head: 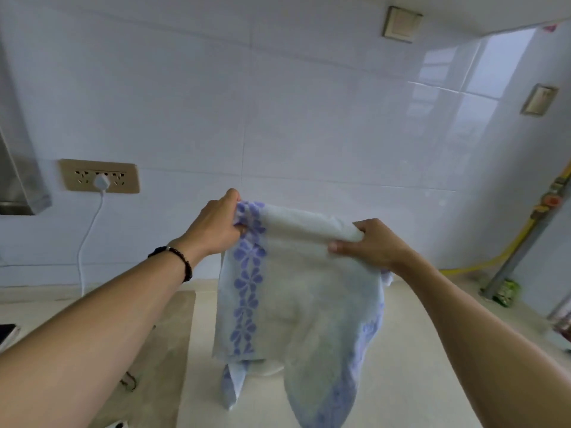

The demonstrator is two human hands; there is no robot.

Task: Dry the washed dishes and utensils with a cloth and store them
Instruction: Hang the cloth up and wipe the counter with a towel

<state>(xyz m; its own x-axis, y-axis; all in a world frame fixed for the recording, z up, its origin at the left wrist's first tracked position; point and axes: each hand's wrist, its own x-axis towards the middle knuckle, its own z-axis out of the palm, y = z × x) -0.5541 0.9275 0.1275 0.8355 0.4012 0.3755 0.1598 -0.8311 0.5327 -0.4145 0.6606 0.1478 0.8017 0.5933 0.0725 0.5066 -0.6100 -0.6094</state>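
The cloth [296,291], a pale towel with bands of purple flowers, hung in the air over the pale table [401,366], held up by its top edge in front of the white tiled wall [278,103]. The left hand [216,225] pinched one upper corner, fingers and thumb curled round the flowered band; the right hand [367,242] gripped the other end of the top edge, where the cloth was bunched into a roll. Both hands were therefore closed on the cloth, and neither held a dish. No dishes or utensils could be made out, though a small pale shape showed under the cloth's lower hem and could not be identified.

The step in hand looked like spreading or refolding the cloth before drying. To do it well, the top edge should be drawn taut between the hands so the fabric hangs flat, then a dry, uncreased face turned toward the dish. The trailing lower corners hung close to the table and should be kept off any wet patch. The loose hem could also catch on whatever stood beneath it.

A beige socket strip [99,176] sat on the wall to the left with a white plug [102,182] in it, its cable running down. No brand, label or writing could be read anywhere; a green packet [506,291] at the far right was too blurred.
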